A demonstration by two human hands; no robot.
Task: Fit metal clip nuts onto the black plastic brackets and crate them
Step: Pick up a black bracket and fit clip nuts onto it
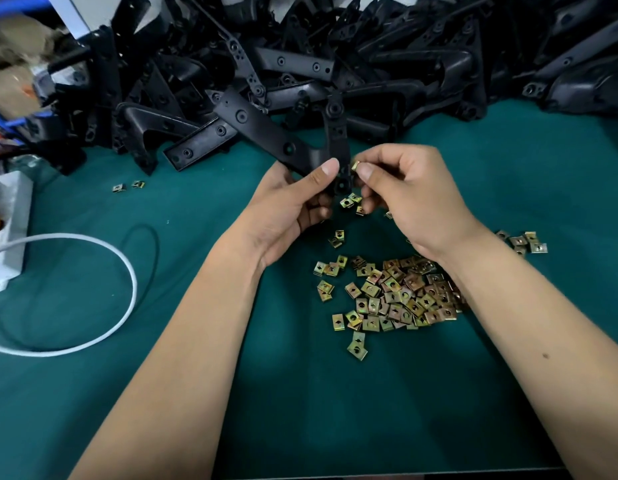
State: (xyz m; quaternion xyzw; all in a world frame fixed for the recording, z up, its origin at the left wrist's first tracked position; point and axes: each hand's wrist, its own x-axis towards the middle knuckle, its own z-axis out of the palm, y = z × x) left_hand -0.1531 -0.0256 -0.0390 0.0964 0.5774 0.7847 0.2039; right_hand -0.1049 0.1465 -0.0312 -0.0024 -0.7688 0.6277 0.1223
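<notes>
left arm: bare forearm comes in from the bottom left of the frame, angling up toward the middle
left hand [290, 202]: sits just left of center, fingers curled, thumb on top pinching the bracket [266, 131]
right arm: bare forearm enters from the bottom right, slanting up and left
right hand [411, 195]: just right of center, back of the hand facing up, thumb and forefinger pinching a clip nut [355, 165]
spacing: thumbs nearly meet mid-frame, wrists well apart, forearms making a V shape
</notes>
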